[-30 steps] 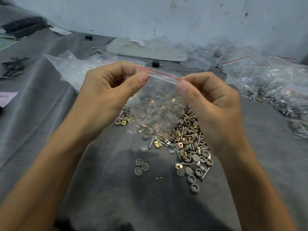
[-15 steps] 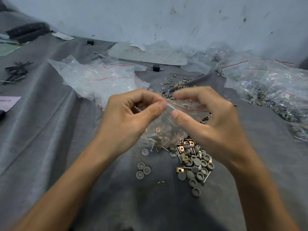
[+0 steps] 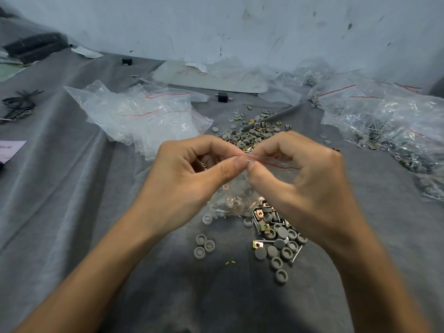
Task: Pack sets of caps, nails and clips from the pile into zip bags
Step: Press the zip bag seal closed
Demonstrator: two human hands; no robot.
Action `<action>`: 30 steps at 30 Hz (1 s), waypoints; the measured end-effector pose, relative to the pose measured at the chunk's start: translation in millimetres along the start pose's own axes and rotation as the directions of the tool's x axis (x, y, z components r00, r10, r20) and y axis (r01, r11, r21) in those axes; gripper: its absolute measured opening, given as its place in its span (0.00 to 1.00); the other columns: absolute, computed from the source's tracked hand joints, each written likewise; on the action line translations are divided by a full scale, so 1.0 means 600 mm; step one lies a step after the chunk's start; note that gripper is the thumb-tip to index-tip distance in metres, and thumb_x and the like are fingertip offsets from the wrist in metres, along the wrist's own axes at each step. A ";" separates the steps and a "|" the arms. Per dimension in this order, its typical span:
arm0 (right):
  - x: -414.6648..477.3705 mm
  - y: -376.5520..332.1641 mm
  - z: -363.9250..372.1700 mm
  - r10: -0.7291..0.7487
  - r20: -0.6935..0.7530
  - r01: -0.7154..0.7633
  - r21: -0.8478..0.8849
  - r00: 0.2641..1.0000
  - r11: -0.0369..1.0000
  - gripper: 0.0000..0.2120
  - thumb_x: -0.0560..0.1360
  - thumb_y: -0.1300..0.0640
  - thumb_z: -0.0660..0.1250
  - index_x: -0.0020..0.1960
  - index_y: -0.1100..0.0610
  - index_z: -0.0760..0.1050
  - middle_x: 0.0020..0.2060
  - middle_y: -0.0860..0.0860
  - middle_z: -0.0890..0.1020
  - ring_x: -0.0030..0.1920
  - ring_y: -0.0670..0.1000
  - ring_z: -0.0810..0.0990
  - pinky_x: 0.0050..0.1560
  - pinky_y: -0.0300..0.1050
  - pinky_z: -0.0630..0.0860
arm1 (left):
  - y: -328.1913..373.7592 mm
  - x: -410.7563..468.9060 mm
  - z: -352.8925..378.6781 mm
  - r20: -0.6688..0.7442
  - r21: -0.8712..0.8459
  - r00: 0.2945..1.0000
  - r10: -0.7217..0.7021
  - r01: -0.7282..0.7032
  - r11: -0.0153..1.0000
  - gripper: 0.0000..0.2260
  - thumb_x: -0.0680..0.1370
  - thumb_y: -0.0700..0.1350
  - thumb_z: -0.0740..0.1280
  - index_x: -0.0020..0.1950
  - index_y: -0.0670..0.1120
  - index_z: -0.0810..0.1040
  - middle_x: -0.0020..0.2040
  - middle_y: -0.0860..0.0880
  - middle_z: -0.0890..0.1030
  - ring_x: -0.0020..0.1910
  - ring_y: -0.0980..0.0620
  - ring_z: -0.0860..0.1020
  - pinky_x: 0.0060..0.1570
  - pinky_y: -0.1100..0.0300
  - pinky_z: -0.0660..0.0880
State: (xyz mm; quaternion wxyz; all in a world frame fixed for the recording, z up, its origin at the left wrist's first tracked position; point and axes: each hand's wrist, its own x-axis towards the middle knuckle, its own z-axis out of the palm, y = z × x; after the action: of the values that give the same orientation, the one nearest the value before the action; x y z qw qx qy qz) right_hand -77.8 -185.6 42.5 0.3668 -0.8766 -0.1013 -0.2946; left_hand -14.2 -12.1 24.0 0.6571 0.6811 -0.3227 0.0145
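A small clear zip bag [image 3: 236, 198] with a red seal line hangs between my hands, holding grey caps, nails and brass clips. My left hand [image 3: 189, 174] pinches its top edge between thumb and forefinger. My right hand [image 3: 298, 179] pinches the same edge right beside it, thumb tips almost touching. Below and behind the bag lies the loose pile [image 3: 276, 239] of grey caps, screws-like nails and brass clips on the grey cloth, part of it hidden by my right hand.
A heap of empty zip bags [image 3: 141, 116] lies at the left. Filled bags [image 3: 394, 131] are piled at the right. Three separate caps [image 3: 203, 246] sit near the front. Black cable ties [image 3: 19, 104] lie far left; a white wall stands behind.
My hands came down from chest height toward the pile and closed together along the red seal. The bag now hangs bunched between them instead of stretched wide.
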 end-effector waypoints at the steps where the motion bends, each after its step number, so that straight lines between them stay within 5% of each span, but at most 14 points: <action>1: 0.000 0.000 0.000 0.003 -0.006 -0.003 0.003 1.000 1.000 0.03 0.74 0.53 0.73 0.44 0.53 0.83 0.39 0.44 0.83 0.45 0.47 0.83 0.46 0.50 0.78 | 0.000 0.000 0.000 0.004 0.005 1.000 0.002 -0.003 1.000 0.04 0.74 0.51 0.75 0.47 0.54 0.86 0.38 0.31 0.79 0.34 0.30 0.73 0.34 0.34 0.72; 12: 0.002 -0.010 -0.012 0.049 -0.024 -0.047 0.065 0.999 0.997 0.05 0.72 0.51 0.73 0.40 0.51 0.81 0.34 0.44 0.82 0.37 0.46 0.80 0.41 0.37 0.71 | 0.013 -0.005 0.005 -0.049 -0.012 0.997 0.060 -0.061 0.998 0.04 0.73 0.48 0.74 0.46 0.49 0.86 0.37 0.32 0.80 0.31 0.33 0.72 0.29 0.40 0.68; 20: 0.003 0.008 -0.036 0.109 -0.098 -0.100 0.091 0.989 0.991 0.05 0.71 0.55 0.72 0.37 0.53 0.79 0.31 0.45 0.80 0.32 0.45 0.75 0.35 0.41 0.71 | 0.010 -0.001 -0.017 -0.102 0.051 0.988 0.114 -0.109 0.993 0.01 0.74 0.51 0.75 0.44 0.57 0.86 0.37 0.50 0.83 0.32 0.46 0.74 0.31 0.50 0.69; 23: 0.003 0.016 -0.042 0.110 -0.106 -0.103 0.074 0.988 0.992 0.05 0.71 0.55 0.72 0.38 0.54 0.80 0.31 0.46 0.80 0.32 0.50 0.76 0.35 0.49 0.74 | 0.009 -0.001 -0.020 -0.114 0.059 0.987 0.117 -0.111 0.992 0.01 0.73 0.51 0.74 0.44 0.56 0.86 0.38 0.48 0.83 0.34 0.50 0.75 0.32 0.51 0.70; 27: 0.001 0.024 -0.045 0.123 -0.117 -0.116 0.067 0.985 0.991 0.04 0.71 0.55 0.72 0.38 0.53 0.80 0.31 0.44 0.80 0.32 0.46 0.76 0.35 0.46 0.74 | 0.007 0.000 -0.025 -0.137 0.057 0.987 0.085 -0.078 0.995 0.02 0.73 0.49 0.74 0.43 0.53 0.85 0.38 0.47 0.83 0.35 0.53 0.75 0.34 0.57 0.71; 30: -0.001 0.030 -0.043 0.126 -0.099 -0.117 0.092 0.987 0.989 0.04 0.71 0.56 0.72 0.38 0.53 0.80 0.31 0.44 0.80 0.32 0.44 0.76 0.35 0.42 0.73 | 0.006 0.000 -0.025 -0.154 0.093 0.985 0.077 -0.064 0.994 0.02 0.73 0.49 0.75 0.43 0.51 0.85 0.40 0.38 0.80 0.36 0.49 0.73 0.35 0.49 0.69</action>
State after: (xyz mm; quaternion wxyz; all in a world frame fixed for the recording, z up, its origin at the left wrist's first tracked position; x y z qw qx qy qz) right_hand -82.8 -216.3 45.9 0.4261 -0.8480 -0.0407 -0.3126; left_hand -9.8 1.6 29.0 0.6489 0.6943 -0.2928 0.1056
